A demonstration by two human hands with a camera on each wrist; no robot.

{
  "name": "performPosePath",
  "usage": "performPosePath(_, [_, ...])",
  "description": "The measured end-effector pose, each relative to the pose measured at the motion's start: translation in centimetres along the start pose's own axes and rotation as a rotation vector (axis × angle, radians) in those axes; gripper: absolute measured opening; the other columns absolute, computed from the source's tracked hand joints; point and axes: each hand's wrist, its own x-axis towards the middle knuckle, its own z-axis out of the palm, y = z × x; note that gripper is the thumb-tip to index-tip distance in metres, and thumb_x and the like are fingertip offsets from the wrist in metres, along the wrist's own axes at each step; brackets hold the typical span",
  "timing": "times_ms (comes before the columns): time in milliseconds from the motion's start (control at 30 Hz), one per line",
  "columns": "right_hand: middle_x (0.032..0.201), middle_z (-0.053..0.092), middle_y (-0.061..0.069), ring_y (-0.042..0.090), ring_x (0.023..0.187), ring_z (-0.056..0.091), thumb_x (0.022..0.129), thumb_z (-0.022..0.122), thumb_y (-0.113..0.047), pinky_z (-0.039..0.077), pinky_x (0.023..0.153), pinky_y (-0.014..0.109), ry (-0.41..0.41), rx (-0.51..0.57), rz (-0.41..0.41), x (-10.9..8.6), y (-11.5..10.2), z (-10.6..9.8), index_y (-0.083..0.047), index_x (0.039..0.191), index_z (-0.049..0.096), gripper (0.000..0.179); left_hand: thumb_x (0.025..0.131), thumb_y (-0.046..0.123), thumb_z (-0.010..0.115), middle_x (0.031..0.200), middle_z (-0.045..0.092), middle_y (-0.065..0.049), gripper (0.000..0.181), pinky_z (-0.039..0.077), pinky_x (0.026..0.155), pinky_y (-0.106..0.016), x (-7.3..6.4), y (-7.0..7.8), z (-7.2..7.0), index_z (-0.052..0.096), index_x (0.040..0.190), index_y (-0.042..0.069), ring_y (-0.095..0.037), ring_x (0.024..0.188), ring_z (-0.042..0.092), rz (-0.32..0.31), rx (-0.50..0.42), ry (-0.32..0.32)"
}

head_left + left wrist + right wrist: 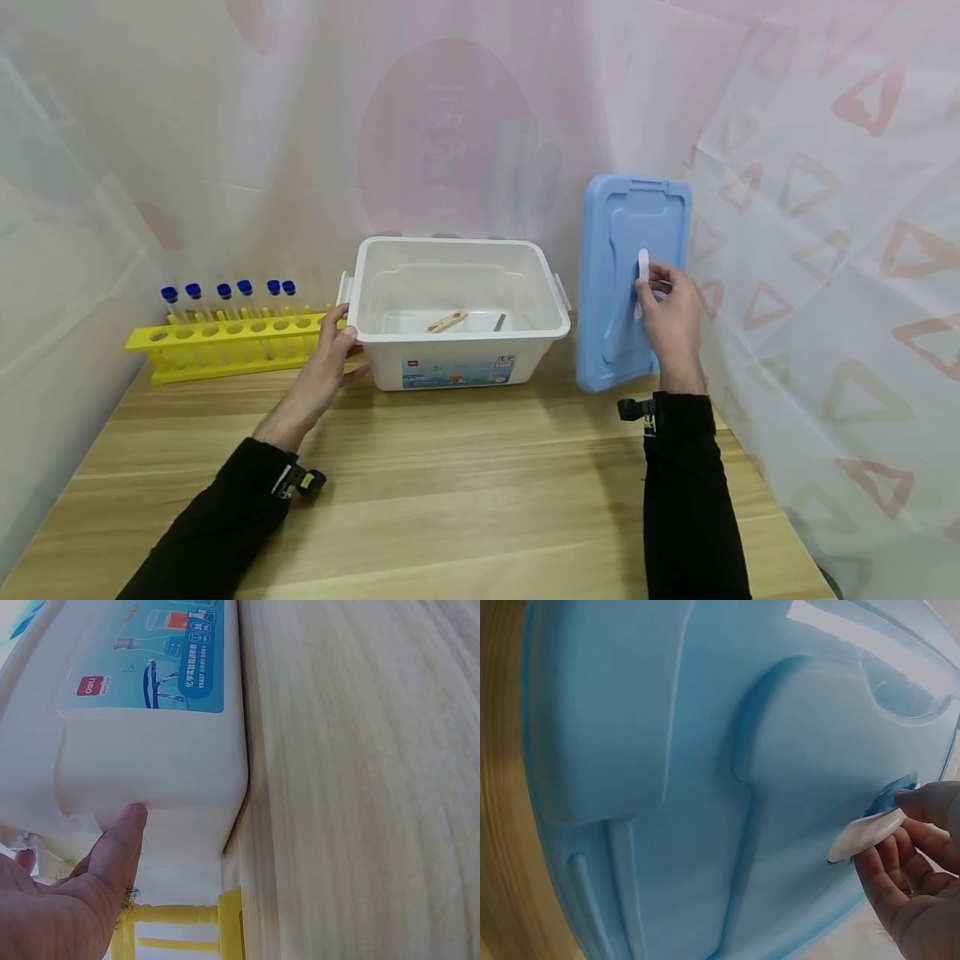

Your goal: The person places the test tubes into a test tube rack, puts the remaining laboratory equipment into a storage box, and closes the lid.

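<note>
A white plastic storage box (458, 337), lidless, stands at the back of the table. My left hand (324, 358) is at its left side, its thumb touching the front left corner; in the left wrist view a straight thumb (120, 844) meets the wall. Right of the box, a blue lid (615, 283) is upright on its short edge, and my right hand (670, 321) pinches its white handle (642, 265). The right wrist view shows this handle (866, 832) between thumb and fingers. Inside the box lie a small wooden clip (447, 321) and a dark strip (500, 322).
A yellow rack (225, 329) stands left of the box, near my left hand. It holds several test tubes with blue caps (245, 287). Printed sheeting (300, 125) hangs behind and on both sides of the wooden table (465, 483).
</note>
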Motion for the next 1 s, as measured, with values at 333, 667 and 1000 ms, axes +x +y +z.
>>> performPosePath(333, [0.151,0.072,0.024,0.036,0.142,0.073,0.117,0.073,-0.014,0.064,0.124,0.056,-0.029,0.082,-0.081,0.0,-2.5,0.2,0.000,0.157,0.069,0.043,0.123,0.064,0.027,0.194,0.014,-0.024,0.072,0.044,0.130,-0.083,0.0,0.1,0.0,0.002,0.185,0.039,-0.058,0.173,0.034,-0.001,0.001,-0.006])
performPosePath(667, [0.148,0.072,0.020,0.028,0.140,0.071,0.117,0.073,-0.014,0.067,0.119,0.039,-0.088,0.167,-0.162,0.1,-5.3,0.2,-0.001,0.158,0.069,0.043,0.123,0.066,0.028,0.193,0.015,-0.024,0.073,0.044,0.129,-0.084,0.0,0.1,0.0,0.003,0.185,0.038,-0.059,0.172,0.035,0.011,-0.003,-0.008])
performPosePath(1000, [0.145,0.069,0.011,0.011,0.133,0.066,0.118,0.069,-0.008,0.062,0.117,0.022,-0.190,0.294,-0.253,0.6,-7.7,0.6,0.002,0.159,0.066,0.042,0.122,0.068,0.029,0.193,0.014,-0.026,0.075,0.044,0.129,-0.083,-0.1,0.1,0.0,0.003,0.185,0.037,-0.060,0.173,0.033,0.014,-0.003,-0.010])
